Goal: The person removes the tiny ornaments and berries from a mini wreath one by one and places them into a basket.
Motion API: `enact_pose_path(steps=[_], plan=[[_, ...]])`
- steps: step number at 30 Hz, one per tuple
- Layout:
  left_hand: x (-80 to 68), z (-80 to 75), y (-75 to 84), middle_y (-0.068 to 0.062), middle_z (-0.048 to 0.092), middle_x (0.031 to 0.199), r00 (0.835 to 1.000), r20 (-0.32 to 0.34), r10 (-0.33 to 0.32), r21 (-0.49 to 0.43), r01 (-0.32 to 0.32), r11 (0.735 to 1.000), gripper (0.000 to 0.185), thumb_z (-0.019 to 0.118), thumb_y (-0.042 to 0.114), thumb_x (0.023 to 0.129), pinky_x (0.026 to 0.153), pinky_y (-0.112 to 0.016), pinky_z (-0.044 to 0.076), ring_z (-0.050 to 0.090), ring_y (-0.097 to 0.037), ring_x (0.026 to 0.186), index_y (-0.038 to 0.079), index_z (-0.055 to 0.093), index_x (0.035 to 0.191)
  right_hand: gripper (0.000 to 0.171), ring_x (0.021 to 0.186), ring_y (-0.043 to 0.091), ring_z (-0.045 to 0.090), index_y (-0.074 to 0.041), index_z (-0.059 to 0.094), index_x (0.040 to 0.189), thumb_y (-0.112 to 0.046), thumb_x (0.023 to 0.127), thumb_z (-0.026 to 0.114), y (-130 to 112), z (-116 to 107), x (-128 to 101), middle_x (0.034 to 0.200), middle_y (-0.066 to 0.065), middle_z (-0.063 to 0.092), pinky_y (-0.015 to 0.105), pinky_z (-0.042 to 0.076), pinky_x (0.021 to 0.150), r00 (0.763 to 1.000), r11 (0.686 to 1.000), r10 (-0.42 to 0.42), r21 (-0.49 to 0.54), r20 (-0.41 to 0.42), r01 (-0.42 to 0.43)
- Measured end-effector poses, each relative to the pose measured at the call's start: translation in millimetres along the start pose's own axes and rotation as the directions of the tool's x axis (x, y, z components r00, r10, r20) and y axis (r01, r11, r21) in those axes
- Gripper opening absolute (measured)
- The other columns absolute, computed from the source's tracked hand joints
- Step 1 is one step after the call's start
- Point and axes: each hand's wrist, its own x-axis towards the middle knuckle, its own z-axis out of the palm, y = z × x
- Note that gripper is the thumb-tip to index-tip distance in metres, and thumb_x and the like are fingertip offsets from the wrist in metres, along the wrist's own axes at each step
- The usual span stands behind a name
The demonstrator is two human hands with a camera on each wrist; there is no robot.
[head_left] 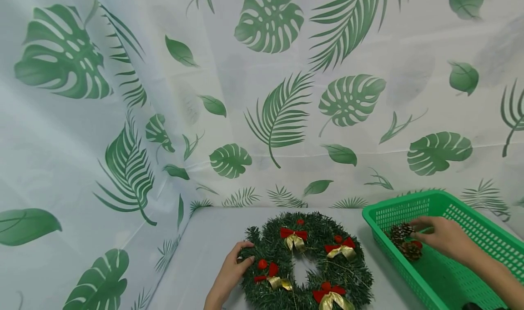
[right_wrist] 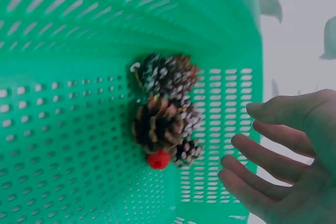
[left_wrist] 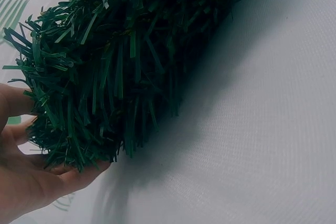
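Observation:
A green artificial wreath (head_left: 268, 230) with red-and-gold bows lies on the white-covered table. My left hand (head_left: 231, 271) grips its left edge, thumb and fingers around the tinsel-like needles. Over the green plastic basket (head_left: 434, 192) at the right reaches my right hand (head_left: 446, 238), its fingers spread and slightly bent. In the right wrist view that hand (right_wrist: 283, 156) holds nothing. Beside its fingertips, several pine cones (right_wrist: 157, 124) are bunched at one end of the basket, some with whitened scales. A small red ball (right_wrist: 158, 159) sits against them.
On the wreath are bows such as the upper red bow (head_left: 293, 233) and the lower gold-tailed bow (head_left: 329, 296), plus small red balls. A leaf-printed white cloth (head_left: 286, 173) hangs behind and at the left. A dark object (head_left: 471, 306) shows at the basket's near end.

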Motion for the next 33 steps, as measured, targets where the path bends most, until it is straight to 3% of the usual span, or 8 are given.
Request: enact_pose_path(steps=[7,15,19,26,33], plan=[[-1.1,0.0,-0.3,-0.028,0.039,0.156,1.0,-0.002,0.004,0.008,-0.004,1.0,0.041,0.066,0.019,0.1,0.082,-0.039,0.047,0.061,-0.028,0.114,0.007,0.056,0.138,0.035,0.083,0.027,0.072,0.005,0.07,0.119,-0.017,0.092,0.076,-20.6,-6.0,-10.6,0.108,0.023,0.074,0.042,0.056,0.065,1.0,1.0,-0.011,-0.008,-0.024,0.011],[-0.9,-0.6,-0.3,-0.028,0.038,0.157,1.0,0.004,-0.006,0.001,0.006,1.0,0.042,0.066,0.019,0.1,0.08,-0.039,0.046,0.062,-0.027,0.11,0.007,0.055,0.139,0.033,0.083,0.016,0.071,-0.002,0.072,0.12,-0.022,0.094,0.075,-42.5,-9.9,-20.5,0.106,0.015,0.076,0.042,0.056,0.068,1.0,1.0,-0.005,0.008,-0.024,0.005],[-0.5,-0.4,1.2,-0.027,0.038,0.158,1.0,0.003,-0.007,-0.004,0.007,1.0,0.043,0.066,0.02,0.101,0.079,-0.039,0.046,0.062,-0.027,0.111,0.007,0.055,0.14,0.031,0.085,0.02,0.073,-0.006,0.073,0.119,-0.025,0.095,0.074,-57.7,-10.0,-24.3,0.106,0.012,0.077,0.045,0.056,0.07,1.0,1.0,-0.01,0.019,-0.026,0.01],[-0.4,0.9,0.1,-0.026,0.04,0.157,1.0,-0.004,0.015,0.003,-0.015,1.0,0.04,0.066,0.019,0.1,0.083,-0.039,0.049,0.062,-0.027,0.114,0.008,0.056,0.138,0.029,0.082,0.002,0.07,-0.01,0.072,0.121,-0.026,0.097,0.072,-78.3,-3.3,-34.4,0.106,0.006,0.077,0.027,0.053,0.063,1.0,0.997,0.026,0.079,0.016,-0.027],[-0.2,0.9,-0.3,-0.027,0.038,0.158,1.0,0.0,0.017,-0.003,-0.017,1.0,0.041,0.066,0.02,0.101,0.081,-0.038,0.048,0.062,-0.025,0.109,0.008,0.056,0.138,0.024,0.082,-0.008,0.067,-0.01,0.074,0.116,-0.017,0.093,0.076,-88.0,13.3,-44.8,0.1,-0.001,0.077,0.022,0.056,0.067,0.997,0.989,-0.033,0.145,-0.075,0.043]])
